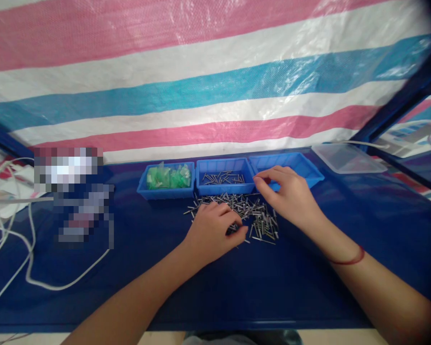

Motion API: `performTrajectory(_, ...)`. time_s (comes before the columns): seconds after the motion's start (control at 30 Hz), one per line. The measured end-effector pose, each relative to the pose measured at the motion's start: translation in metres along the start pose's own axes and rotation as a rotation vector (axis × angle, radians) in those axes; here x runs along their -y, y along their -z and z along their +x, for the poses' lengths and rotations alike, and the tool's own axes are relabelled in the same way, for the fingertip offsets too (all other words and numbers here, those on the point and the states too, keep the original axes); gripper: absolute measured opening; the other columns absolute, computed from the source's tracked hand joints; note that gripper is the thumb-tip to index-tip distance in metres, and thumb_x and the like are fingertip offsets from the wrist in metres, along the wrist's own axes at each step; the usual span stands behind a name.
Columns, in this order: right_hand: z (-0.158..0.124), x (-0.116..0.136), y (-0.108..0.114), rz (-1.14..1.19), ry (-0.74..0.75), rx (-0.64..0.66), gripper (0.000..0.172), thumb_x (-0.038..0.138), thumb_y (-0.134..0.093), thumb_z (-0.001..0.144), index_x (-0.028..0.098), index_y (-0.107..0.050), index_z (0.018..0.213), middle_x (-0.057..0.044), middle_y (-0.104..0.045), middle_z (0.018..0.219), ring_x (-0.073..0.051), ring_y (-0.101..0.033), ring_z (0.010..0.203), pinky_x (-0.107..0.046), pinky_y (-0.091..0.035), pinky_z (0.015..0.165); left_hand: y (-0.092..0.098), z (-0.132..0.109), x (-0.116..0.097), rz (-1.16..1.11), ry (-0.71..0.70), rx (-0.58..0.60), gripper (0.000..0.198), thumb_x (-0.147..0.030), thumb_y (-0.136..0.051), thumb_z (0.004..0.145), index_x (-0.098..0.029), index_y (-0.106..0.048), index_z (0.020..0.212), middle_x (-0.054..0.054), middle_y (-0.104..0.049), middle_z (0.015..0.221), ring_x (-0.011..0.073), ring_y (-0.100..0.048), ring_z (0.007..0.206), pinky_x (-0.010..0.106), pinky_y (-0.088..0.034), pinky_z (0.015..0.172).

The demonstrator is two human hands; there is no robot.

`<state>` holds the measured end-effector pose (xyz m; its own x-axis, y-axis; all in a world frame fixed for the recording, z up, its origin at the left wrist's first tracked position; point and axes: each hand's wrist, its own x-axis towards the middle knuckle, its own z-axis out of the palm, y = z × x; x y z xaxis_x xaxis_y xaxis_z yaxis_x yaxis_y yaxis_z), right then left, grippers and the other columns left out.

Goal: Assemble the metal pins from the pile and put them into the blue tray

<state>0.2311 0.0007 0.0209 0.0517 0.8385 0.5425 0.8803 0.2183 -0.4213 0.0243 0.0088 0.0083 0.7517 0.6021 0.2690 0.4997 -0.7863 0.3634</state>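
Loose metal fasteners [262, 220], thin like nails or rivets, lie heaped on the blue table in front of three blue bins. Over the left part of this heap is my left hand [211, 230]; its fingers are bent, with a small gap between thumb and index finger. My right hand [290, 194] hovers at the front of the right bin [309, 167], near the divide with the middle bin [224, 189]. Its thumb and index finger are pinched together, and anything between them is too small to make out. Several similar fasteners [222, 178] lie inside the middle bin.
The left bin [165, 194] holds green pieces in clear plastic bags [168, 177]. A translucent lid or tray [348, 158] lies at the back right. White cables [57, 287] loop across the left side, beside blurred-out items [84, 211]. A striped sheet [201, 86] hangs behind the table.
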Motion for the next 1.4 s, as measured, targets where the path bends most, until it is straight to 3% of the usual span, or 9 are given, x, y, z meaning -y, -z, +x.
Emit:
performTrajectory(0.13, -0.005, 0.007, 0.001, 0.079, 0.004, 0.025, 0.017, 0.027, -0.053, 0.088, 0.022, -0.067, 0.081, -0.005, -0.067, 0.078, -0.022, -0.058, 0.077, -0.037, -0.045, 0.074, -0.007, 0.002, -0.012, 0.069, -0.026, 0.067, 0.025, -0.044, -0.058, 0.087, -0.025, -0.069, 0.099, 0.004, -0.065, 0.093, 0.0217, -0.054, 0.09, 0.036, -0.034, 0.077)
performTrajectory(0.23, -0.007, 0.014, 0.004, 0.105, 0.016, 0.024, 0.016, 0.026, -0.053, 0.088, 0.021, -0.067, 0.082, -0.006, -0.068, 0.08, -0.023, -0.058, 0.08, -0.038, -0.045, 0.076, -0.01, 0.003, -0.017, 0.125, -0.039, 0.096, 0.026, -0.039, -0.051, 0.092, -0.03, -0.065, 0.112, 0.003, -0.064, 0.096, 0.0218, -0.053, 0.09, 0.038, -0.032, 0.076)
performTrajectory(0.73, -0.015, 0.02, 0.001, 0.143, 0.098, 0.085, 0.016, 0.025, -0.053, 0.088, 0.021, -0.064, 0.077, -0.005, -0.069, 0.081, -0.022, -0.059, 0.076, -0.039, -0.044, 0.075, -0.007, 0.001, -0.015, 0.162, 0.015, 0.14, 0.021, -0.033, -0.049, 0.095, -0.021, -0.065, 0.092, 0.004, -0.065, 0.1, 0.0206, -0.054, 0.094, 0.037, -0.033, 0.077)
performTrajectory(0.83, -0.014, 0.02, 0.003, 0.164, 0.11, 0.101, 0.015, 0.023, -0.053, 0.087, 0.022, -0.064, 0.078, -0.005, -0.069, 0.082, -0.022, -0.059, 0.077, -0.039, -0.045, 0.075, -0.005, 0.002, -0.014, 0.062, 0.044, 0.068, 0.021, -0.031, -0.046, 0.096, -0.02, -0.063, 0.093, 0.003, -0.067, 0.097, 0.0196, -0.057, 0.092, 0.036, -0.035, 0.079)
performTrajectory(0.97, -0.016, 0.024, 0.004, 0.257, 0.126, 0.189, 0.011, 0.02, -0.054, 0.084, 0.023, -0.064, 0.081, -0.004, -0.069, 0.086, -0.022, -0.061, 0.082, -0.039, -0.046, 0.078, 0.001, 0.006, -0.009, -0.283, 0.211, -0.139, 0.019, -0.029, -0.047, 0.096, -0.02, -0.063, 0.095, 0.002, -0.07, 0.091, 0.0152, -0.062, 0.082, 0.029, -0.043, 0.075)
performTrajectory(1.1, -0.021, 0.032, -0.002, 0.349, 0.123, 0.312, 0.012, 0.028, -0.062, 0.082, 0.023, -0.065, 0.093, -0.004, -0.07, 0.092, -0.022, -0.063, 0.086, -0.036, -0.049, 0.077, 0.004, 0.007, -0.005, -0.544, 0.334, -0.323, 0.023, -0.027, -0.051, 0.093, -0.021, -0.063, 0.112, 0.002, -0.072, 0.096, 0.015, -0.065, 0.082, 0.026, -0.049, 0.075)
performTrajectory(1.27, -0.025, 0.035, -0.01, 0.407, 0.002, 0.348, 0.017, 0.036, -0.059, 0.087, 0.022, -0.066, 0.091, -0.005, -0.071, 0.088, -0.02, -0.064, 0.077, -0.033, -0.05, 0.068, 0.003, 0.007, -0.005, -0.589, 0.285, -0.352, 0.021, -0.025, -0.052, 0.093, -0.021, -0.069, 0.106, 0.002, -0.072, 0.104, 0.0157, -0.065, 0.096, 0.026, -0.049, 0.087)
performTrajectory(1.4, -0.025, 0.033, -0.011, 0.44, -0.037, 0.327, 0.017, 0.035, -0.057, 0.087, 0.023, -0.068, 0.093, -0.004, -0.071, 0.083, -0.019, -0.065, 0.073, -0.031, -0.051, 0.063, 0.002, 0.007, -0.006, -0.594, 0.316, -0.377, 0.018, -0.027, -0.055, 0.091, -0.02, -0.068, 0.103, 0.003, -0.072, 0.1, 0.0161, -0.067, 0.09, 0.027, -0.051, 0.084)
